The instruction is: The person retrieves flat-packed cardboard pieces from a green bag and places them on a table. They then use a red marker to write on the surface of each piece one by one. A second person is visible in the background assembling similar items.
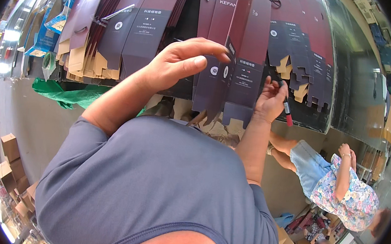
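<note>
A flat cardboard box sleeve (pixel 251 47), dark red fading to dark grey with a carry cord, lies half unfolded before me, one panel standing up along a crease. My left hand (pixel 182 62) is over its left side, fingers stretched and thumb apart, the fingertips at the raised panel's edge; whether they touch it I cannot tell. At the sleeve's lower right, my right hand (pixel 271 101) has its fingers curled round a black marker with a red end (pixel 288 118), which points down toward me.
Stacked flat sleeves (pixel 143 27) lie left on the dark table, with more (pixel 301 47) at the right. Blue packaging (pixel 57 19) sits far left. Green plastic (pixel 69 92) hangs below the table edge. A person in a floral top (pixel 346 193) stands right; cartons (pixel 10 147) are at lower left.
</note>
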`<action>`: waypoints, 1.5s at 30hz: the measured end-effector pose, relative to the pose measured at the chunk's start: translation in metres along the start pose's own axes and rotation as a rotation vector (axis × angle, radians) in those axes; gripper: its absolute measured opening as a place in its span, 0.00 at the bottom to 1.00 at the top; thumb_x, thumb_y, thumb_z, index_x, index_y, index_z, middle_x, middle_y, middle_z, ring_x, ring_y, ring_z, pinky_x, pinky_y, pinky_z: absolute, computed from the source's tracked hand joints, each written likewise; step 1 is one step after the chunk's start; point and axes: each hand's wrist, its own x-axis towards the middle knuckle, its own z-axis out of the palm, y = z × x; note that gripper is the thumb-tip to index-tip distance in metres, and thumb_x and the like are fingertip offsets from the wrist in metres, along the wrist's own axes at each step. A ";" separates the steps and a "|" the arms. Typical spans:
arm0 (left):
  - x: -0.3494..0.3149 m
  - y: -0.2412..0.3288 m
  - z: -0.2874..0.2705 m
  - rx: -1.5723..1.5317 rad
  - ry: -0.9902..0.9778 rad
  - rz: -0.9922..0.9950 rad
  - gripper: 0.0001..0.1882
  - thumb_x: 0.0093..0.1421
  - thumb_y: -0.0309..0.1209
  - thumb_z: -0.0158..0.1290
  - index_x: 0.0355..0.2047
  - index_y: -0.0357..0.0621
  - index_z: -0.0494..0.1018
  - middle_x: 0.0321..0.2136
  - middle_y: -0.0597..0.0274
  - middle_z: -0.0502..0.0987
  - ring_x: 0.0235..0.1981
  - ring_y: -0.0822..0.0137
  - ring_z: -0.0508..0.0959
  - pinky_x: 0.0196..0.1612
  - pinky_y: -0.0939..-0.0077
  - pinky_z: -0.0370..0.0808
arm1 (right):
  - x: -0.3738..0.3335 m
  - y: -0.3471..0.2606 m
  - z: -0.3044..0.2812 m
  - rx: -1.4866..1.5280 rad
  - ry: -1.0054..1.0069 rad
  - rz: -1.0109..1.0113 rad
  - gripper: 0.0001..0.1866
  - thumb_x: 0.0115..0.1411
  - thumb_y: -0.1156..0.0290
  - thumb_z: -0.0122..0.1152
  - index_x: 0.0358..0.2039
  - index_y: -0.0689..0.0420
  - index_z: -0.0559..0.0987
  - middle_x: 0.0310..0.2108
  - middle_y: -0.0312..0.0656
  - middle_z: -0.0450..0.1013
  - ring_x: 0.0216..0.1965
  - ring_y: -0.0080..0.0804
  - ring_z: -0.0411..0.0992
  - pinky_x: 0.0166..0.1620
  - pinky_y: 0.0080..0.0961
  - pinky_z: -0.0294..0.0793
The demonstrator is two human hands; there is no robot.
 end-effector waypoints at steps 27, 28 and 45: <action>0.018 -0.050 0.064 0.433 0.219 -0.091 0.14 0.55 0.28 0.59 0.41 0.36 0.75 0.45 0.55 0.76 0.51 0.61 0.73 0.58 0.64 0.67 | 0.008 -0.078 0.006 0.584 -0.541 0.450 0.15 0.61 0.56 0.60 0.33 0.56 0.76 0.28 0.34 0.70 0.38 0.26 0.68 0.53 0.44 0.67; 0.010 -0.054 0.055 0.784 0.309 -0.101 0.19 0.54 0.30 0.60 0.45 0.36 0.73 0.49 0.52 0.74 0.54 0.58 0.71 0.60 0.62 0.65 | 0.012 -0.088 -0.007 0.392 -0.530 0.365 0.14 0.61 0.58 0.59 0.36 0.56 0.77 0.30 0.37 0.73 0.38 0.27 0.70 0.59 0.57 0.61; -0.006 -0.104 0.024 0.533 0.367 -0.668 0.49 0.51 0.35 0.64 0.66 0.33 0.49 0.62 0.37 0.60 0.63 0.50 0.63 0.64 0.64 0.61 | -0.020 -0.041 -0.011 -0.173 -0.283 0.265 0.16 0.63 0.64 0.59 0.45 0.62 0.75 0.31 0.44 0.77 0.32 0.33 0.74 0.42 0.26 0.73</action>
